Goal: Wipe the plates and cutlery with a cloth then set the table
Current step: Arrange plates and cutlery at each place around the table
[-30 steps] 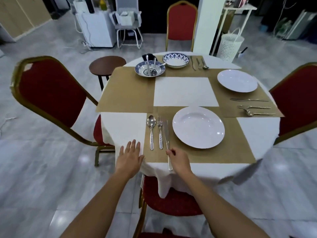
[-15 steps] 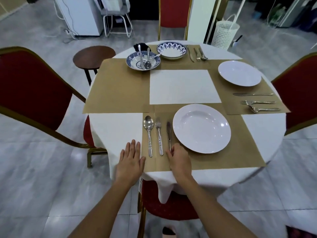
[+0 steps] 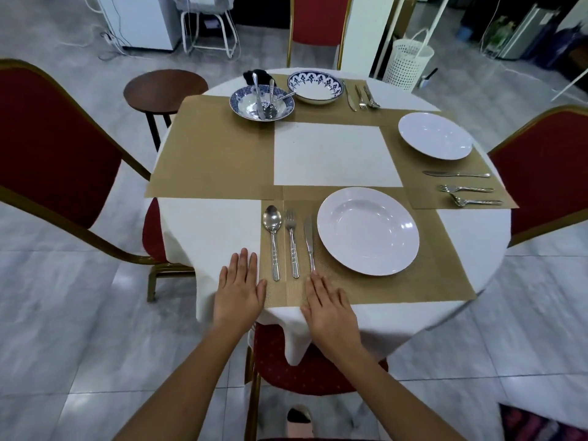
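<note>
At the bench's near edge, the left hand (image 3: 238,288) and right hand (image 3: 329,305) lie flat and empty. The knife (image 3: 309,241) sits beside the white plate (image 3: 368,236) (fork (image 3: 292,241) and spoon (image 3: 273,237) alongside). Nudge handle ends level with fingertips, without dragging the placemat (image 3: 429,275).

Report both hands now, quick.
Left hand: open, flat on the tablecloth, holding nothing.
Right hand: open, flat on the placemat edge, holding nothing.
</note>
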Demonstrator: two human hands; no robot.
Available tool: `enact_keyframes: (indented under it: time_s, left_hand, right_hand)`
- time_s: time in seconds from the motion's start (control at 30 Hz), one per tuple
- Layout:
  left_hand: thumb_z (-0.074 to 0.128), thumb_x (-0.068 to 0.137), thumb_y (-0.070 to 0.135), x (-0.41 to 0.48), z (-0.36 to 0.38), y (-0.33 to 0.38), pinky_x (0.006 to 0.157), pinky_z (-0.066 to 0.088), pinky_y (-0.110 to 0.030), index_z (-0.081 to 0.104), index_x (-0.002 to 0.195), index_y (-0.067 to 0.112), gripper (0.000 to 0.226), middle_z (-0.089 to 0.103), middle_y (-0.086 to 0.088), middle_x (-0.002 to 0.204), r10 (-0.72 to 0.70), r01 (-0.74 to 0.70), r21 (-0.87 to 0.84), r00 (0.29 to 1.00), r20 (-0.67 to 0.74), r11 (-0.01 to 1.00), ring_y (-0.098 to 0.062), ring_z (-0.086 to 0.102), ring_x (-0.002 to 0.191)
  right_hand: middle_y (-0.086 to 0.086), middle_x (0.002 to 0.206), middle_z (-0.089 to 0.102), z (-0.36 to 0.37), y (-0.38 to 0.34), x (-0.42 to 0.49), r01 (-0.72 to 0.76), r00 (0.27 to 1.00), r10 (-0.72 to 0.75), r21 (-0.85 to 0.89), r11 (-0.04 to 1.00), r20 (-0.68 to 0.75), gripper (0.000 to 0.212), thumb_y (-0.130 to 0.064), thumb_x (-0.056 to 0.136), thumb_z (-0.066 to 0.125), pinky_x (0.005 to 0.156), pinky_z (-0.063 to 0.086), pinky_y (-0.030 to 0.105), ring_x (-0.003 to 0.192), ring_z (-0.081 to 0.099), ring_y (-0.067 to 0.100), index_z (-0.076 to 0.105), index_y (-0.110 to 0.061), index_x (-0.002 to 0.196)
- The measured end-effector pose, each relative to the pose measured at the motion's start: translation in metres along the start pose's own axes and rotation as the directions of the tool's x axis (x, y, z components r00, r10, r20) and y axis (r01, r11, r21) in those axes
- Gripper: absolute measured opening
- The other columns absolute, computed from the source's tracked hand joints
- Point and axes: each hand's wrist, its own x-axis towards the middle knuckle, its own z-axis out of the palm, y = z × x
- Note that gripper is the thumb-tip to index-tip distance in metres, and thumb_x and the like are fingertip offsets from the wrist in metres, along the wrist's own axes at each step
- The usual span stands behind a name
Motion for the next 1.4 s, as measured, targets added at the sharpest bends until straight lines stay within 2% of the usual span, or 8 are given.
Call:
enact_keyframes:
  time_s: [0.17, 0.23, 0.27, 0.33, 0.5, 0.67, 1.2, 1.4]
  left_hand:
    - [-0.018, 0.078, 0.052, 0.000, -0.001, -0.002, 0.114, -0.011, -0.034, -0.017, 0.142, 0.014, 0.074, -0.013, -0.007, 0.158, 0.006, -0.006, -0.007, 1.000, 0.009, 1.000, -0.021, -0.014, 0.145]
    - [-0.018, 0.077, 0.052, 0.000, 0.000, -0.002, 0.114, -0.011, -0.034, -0.018, 0.142, 0.015, 0.075, -0.013, -0.007, 0.158, 0.004, -0.004, -0.011, 1.000, 0.008, 1.000, -0.020, -0.015, 0.145]
    - [-0.018, 0.077, 0.052, 0.000, 0.000, -0.001, 0.114, -0.011, -0.035, -0.018, 0.142, 0.015, 0.074, -0.013, -0.007, 0.158, 0.003, -0.003, -0.013, 1.000, 0.005, 1.000, -0.020, -0.015, 0.145]
    - [-0.019, 0.077, 0.051, 0.000, 0.000, -0.002, 0.115, -0.011, -0.035, -0.019, 0.142, 0.016, 0.074, -0.014, -0.007, 0.158, 0.006, -0.006, -0.004, 1.000, 0.005, 1.000, -0.020, -0.016, 0.145]
    - [-0.016, 0.079, 0.052, 0.000, 0.002, -0.002, 0.115, -0.010, -0.035, -0.013, 0.145, 0.015, 0.075, -0.011, -0.007, 0.158, 0.010, -0.011, -0.027, 1.000, -0.018, 1.000, -0.017, -0.018, 0.142]
    - [-0.015, 0.080, 0.051, 0.001, 0.003, -0.002, 0.114, -0.011, -0.034, -0.005, 0.150, 0.013, 0.080, -0.009, -0.008, 0.159, 0.008, -0.008, -0.003, 1.000, -0.019, 1.000, -0.017, -0.016, 0.143]
    - [-0.011, 0.083, 0.052, 0.002, 0.006, -0.003, 0.115, -0.010, -0.033, -0.003, 0.151, 0.014, 0.078, -0.007, -0.006, 0.159, -0.006, 0.007, 0.044, 1.000, -0.022, 0.999, -0.014, -0.018, 0.141]
    - [-0.003, 0.091, 0.052, 0.002, -0.002, -0.001, 0.115, -0.011, -0.033, -0.011, 0.150, 0.015, 0.070, -0.015, -0.006, 0.158, -0.026, 0.022, 0.058, 0.997, 0.072, 0.998, -0.015, -0.020, 0.142]
  right_hand:
    - [0.011, 0.141, 0.052, -0.006, -0.007, 0.016, -0.069, 0.987, 0.065, 0.021, 0.997, 0.147, 0.070, -0.049, 0.090, 0.024, 0.097, 0.046, 0.048, 0.127, 0.054, 0.025, 0.055, -0.004, 0.134]
    - [0.009, 0.159, 0.020, -0.010, -0.007, 0.022, -0.027, 0.983, 0.027, -0.001, 1.000, 0.181, 0.094, -0.065, 0.085, -0.008, 0.116, 0.021, 0.046, 0.146, 0.023, 0.024, 0.025, -0.005, 0.151]
    - [0.006, 0.162, 0.004, -0.010, -0.006, 0.024, -0.021, 0.978, 0.015, 0.027, 0.999, 0.209, 0.107, -0.070, 0.074, -0.027, 0.119, 0.007, 0.043, 0.149, 0.007, 0.021, 0.009, -0.008, 0.154]
    - [0.005, 0.162, -0.007, -0.010, -0.006, 0.025, -0.039, 0.982, 0.029, 0.046, 0.998, 0.187, 0.118, -0.068, 0.059, -0.043, 0.118, -0.003, 0.039, 0.149, -0.004, 0.019, -0.003, -0.011, 0.153]
    - [0.005, 0.161, -0.013, -0.009, -0.015, 0.028, -0.122, 0.978, 0.106, 0.078, 0.990, 0.179, 0.115, -0.068, 0.059, -0.042, 0.113, -0.012, 0.034, 0.149, -0.008, 0.019, -0.009, -0.011, 0.152]
    - [0.005, 0.161, -0.015, -0.008, -0.019, 0.031, -0.149, 0.976, 0.129, 0.111, 0.983, 0.174, 0.108, -0.068, 0.063, -0.036, 0.114, -0.012, 0.033, 0.149, -0.010, 0.018, -0.011, -0.011, 0.152]
    - [0.006, 0.161, -0.011, 0.006, -0.014, 0.032, -0.111, 0.992, 0.100, 0.161, 0.981, 0.075, 0.104, -0.069, 0.071, -0.030, 0.117, -0.009, 0.034, 0.149, -0.007, 0.020, -0.007, -0.009, 0.153]
    - [0.003, 0.160, -0.013, 0.004, -0.008, 0.031, -0.054, 0.993, 0.035, 0.171, 0.984, 0.114, 0.091, -0.069, 0.082, -0.013, 0.120, -0.007, 0.034, 0.148, -0.010, 0.017, -0.006, -0.012, 0.153]
